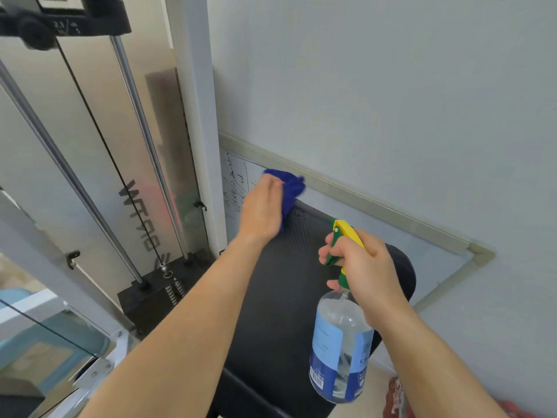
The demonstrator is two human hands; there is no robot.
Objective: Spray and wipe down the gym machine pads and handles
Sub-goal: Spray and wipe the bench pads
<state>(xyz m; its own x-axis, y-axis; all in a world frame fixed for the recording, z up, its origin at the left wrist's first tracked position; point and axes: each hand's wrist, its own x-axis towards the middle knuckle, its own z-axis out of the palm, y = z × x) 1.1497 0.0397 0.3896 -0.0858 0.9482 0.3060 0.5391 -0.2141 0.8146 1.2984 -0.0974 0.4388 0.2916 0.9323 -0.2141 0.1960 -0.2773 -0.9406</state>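
- Both arms stretch forward over pad.
- Right hand holds bottle upright, fingers curled round its head.
- Left hand grips cloth on pad's top edge.

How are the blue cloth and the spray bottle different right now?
The blue cloth is bunched and opaque; the spray bottle is rigid, clear and labelled. The left hand holds the cloth against the top edge of the black pad; the right hand grips the bottle by its trigger head. Each is in one hand.

Gym (cable machine, weight stack)
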